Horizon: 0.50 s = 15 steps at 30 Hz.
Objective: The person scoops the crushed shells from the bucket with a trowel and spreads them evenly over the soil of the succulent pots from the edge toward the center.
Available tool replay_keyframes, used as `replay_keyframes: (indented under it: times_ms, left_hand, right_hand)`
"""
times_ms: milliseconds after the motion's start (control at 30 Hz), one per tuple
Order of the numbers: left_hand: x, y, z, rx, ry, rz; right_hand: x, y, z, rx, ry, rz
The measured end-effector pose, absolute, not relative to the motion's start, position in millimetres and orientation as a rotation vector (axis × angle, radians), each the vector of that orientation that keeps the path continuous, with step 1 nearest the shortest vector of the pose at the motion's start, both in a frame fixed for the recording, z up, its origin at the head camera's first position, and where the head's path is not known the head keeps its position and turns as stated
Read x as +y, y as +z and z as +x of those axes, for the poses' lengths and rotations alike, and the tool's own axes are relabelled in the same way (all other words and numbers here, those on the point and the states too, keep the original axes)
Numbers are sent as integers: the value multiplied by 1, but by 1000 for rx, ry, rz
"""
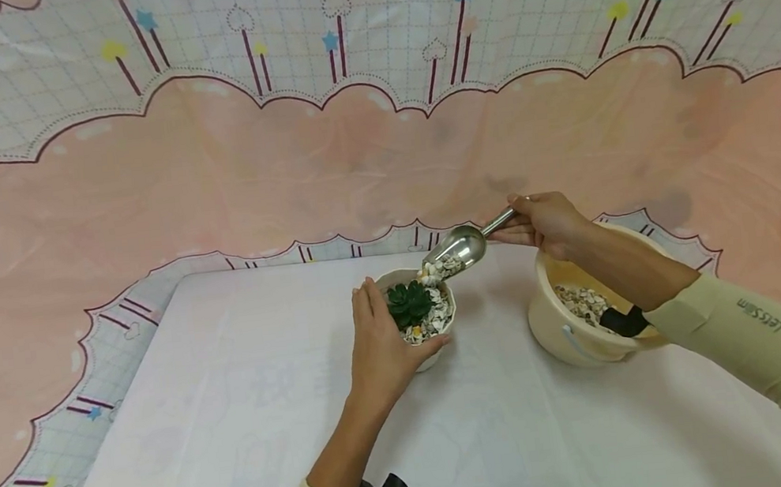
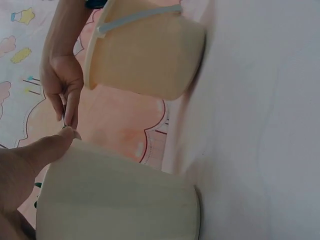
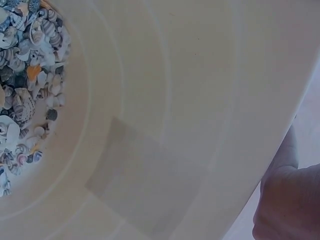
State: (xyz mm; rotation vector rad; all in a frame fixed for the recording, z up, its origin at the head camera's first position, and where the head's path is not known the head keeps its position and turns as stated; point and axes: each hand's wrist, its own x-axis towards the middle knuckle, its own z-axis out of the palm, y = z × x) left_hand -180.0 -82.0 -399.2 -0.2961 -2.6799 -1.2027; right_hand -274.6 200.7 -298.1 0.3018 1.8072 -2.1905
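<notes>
My right hand (image 1: 553,222) grips the handle of a metal scoop (image 1: 469,241), tilted with its mouth over the far right rim of a white pot (image 2: 120,195). Small shells (image 1: 445,268) lie in the scoop's mouth. A dark green succulent (image 1: 409,303) stands in the pot, with more shells beside it. With fingers along the left rim and thumb at the near side, my left hand (image 1: 378,348) holds the pot on the table. In the right wrist view, only part of the right hand (image 3: 287,200) shows past the bucket's edge; the scoop is hidden there.
A cream bucket (image 1: 548,330) with a pale blue handle (image 2: 142,19) stands right of the pot, under the right forearm. Shells (image 3: 32,80) cover part of its bottom. A white cloth covers the table (image 1: 236,402); a patterned curtain (image 1: 326,171) hangs behind.
</notes>
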Motion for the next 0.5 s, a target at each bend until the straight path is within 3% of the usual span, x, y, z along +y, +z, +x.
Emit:
replay_keyframes:
  times_ms: [500]
  left_hand:
    - [-98, -397, -193, -2721, -1268, -448]
  right_hand:
    - [202, -298, -277, 1813, -2197, 276]
